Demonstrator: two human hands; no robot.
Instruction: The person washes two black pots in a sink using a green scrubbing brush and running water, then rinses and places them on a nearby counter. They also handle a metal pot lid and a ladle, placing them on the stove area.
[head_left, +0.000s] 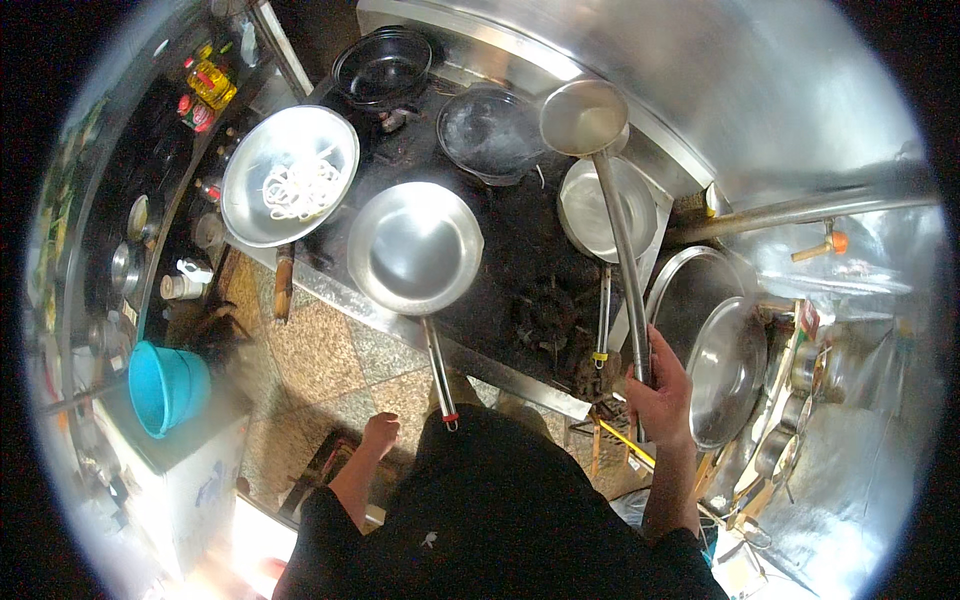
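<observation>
My right hand (661, 394) grips the metal handle of a long-handled ladle (583, 118), whose bowl reaches over the far right of the stove. Under the ladle's handle is a small metal saucepan (589, 206) with a yellow-tipped handle. My left hand (382, 435) hangs low beside my body with its fingers curled; nothing shows in it. Nearest that hand is the red-tipped handle of a shiny metal pan (409, 251) at the stove's front edge. To the left, a wide metal pan (244, 202) with a wooden handle holds white noodle-like strands (300, 189).
Two black pans (382, 67) (487, 131) sit at the back of the dark stovetop (502, 247). A gas burner (551, 311) lies front right. Large metal lids or basins (726, 371) lean at right. Left are a turquoise bucket (161, 386) and an oil bottle (211, 84).
</observation>
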